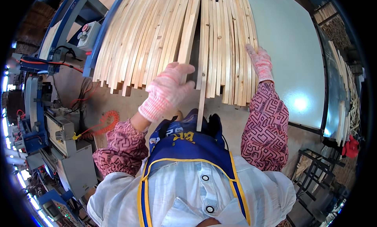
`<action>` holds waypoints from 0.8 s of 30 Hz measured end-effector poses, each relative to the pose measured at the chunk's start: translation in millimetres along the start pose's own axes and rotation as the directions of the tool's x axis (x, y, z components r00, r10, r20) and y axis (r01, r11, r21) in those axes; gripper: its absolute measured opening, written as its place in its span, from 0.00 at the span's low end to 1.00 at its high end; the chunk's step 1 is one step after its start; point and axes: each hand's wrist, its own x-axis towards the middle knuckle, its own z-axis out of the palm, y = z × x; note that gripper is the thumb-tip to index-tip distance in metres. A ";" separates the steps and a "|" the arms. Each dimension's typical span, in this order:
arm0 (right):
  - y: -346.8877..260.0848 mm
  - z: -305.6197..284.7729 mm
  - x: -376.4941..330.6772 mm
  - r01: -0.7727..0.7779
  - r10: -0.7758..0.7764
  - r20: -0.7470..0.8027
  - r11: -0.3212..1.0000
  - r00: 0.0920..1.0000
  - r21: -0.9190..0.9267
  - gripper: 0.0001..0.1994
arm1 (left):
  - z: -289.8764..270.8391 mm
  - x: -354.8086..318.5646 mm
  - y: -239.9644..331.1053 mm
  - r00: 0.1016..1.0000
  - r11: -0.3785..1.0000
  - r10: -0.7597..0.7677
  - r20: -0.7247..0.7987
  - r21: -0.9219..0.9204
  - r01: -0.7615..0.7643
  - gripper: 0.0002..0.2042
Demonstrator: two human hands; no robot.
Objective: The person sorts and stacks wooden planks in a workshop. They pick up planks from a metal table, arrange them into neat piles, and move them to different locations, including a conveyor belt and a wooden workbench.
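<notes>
Two rows of pale wooden strips lie side by side ahead of me, a left group [137, 38] and a right group [227, 50], with a dark gap between them. My left hand [169, 87], in a pink-and-white knitted glove, is closed at the near end of a thicker-looking wooden strip [191, 26] on the left group's right edge. The fingers partly cover that end. Against the outer right side of the right group rests my right hand [260, 62], gloved alike, its fingers stretched out. One narrow strip [201, 113] juts out toward my apron.
A pale smooth tabletop [290, 58] extends on the right. To the left stand a blue machine frame [91, 58], a control box with a red button [88, 35] and a coiled orange hose [110, 120]. A black metal rack [314, 174] is at lower right, and more wood is stacked at far right.
</notes>
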 end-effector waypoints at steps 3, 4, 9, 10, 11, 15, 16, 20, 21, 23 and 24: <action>-9.9 2.4 2.8 0.046 -0.046 -0.009 0.999 0.999 -0.030 0.51 | 39.4 14.7 -35.8 0.900 0.927 0.186 -0.395 -0.231 -0.294 0.36; -9.0 3.2 2.3 0.046 -0.047 -0.028 0.998 0.998 -0.045 0.51 | 41.5 17.5 -27.6 0.879 0.930 0.142 -0.455 -0.243 -0.276 0.40; -12.8 -6.0 -10.4 0.051 -0.051 -0.011 0.998 0.999 0.044 0.51 | 9.3 -40.5 -18.7 0.906 0.997 0.070 -0.418 0.004 -0.075 0.41; -16.4 -0.5 -11.8 0.074 -0.074 0.013 0.996 0.997 0.040 0.51 | 6.7 -52.3 -32.3 0.857 0.985 0.170 -0.487 0.080 -0.150 0.41; -19.6 1.6 -14.0 0.091 -0.092 0.037 0.995 0.995 0.033 0.52 | 0.8 -57.8 -40.9 0.796 0.963 0.270 -0.542 0.158 -0.220 0.41; -31.9 13.4 -27.1 0.098 -0.098 -0.003 0.995 0.995 0.017 0.47 | -15.1 -46.1 -65.5 0.773 0.994 0.105 -0.626 0.087 -0.065 0.43; -32.3 13.1 -28.0 0.103 -0.103 0.002 0.995 0.995 0.014 0.47 | -20.6 -37.6 -75.9 0.799 1.000 -0.016 -0.602 -0.020 0.005 0.43; -38.0 16.6 -26.5 0.142 -0.141 0.021 0.990 0.990 -0.017 0.43 | -18.0 -3.4 -170.3 0.840 0.967 -0.121 -0.529 -0.254 -0.020 0.39; -31.7 17.6 -25.2 0.110 -0.110 -0.015 0.993 0.994 0.032 0.42 | -19.7 -0.5 -162.3 0.856 0.922 -0.159 -0.491 -0.385 -0.050 0.38; -20.6 22.4 -23.8 0.062 -0.052 -0.079 0.990 0.996 0.129 0.40 | -24.3 -4.9 -141.5 0.886 0.776 -0.232 -0.401 -0.625 -0.079 0.36; -10.6 26.3 -21.6 0.088 -0.072 -0.096 0.982 0.993 0.168 0.39 | -22.2 -2.9 -142.1 0.877 0.761 -0.226 -0.425 -0.638 -0.113 0.34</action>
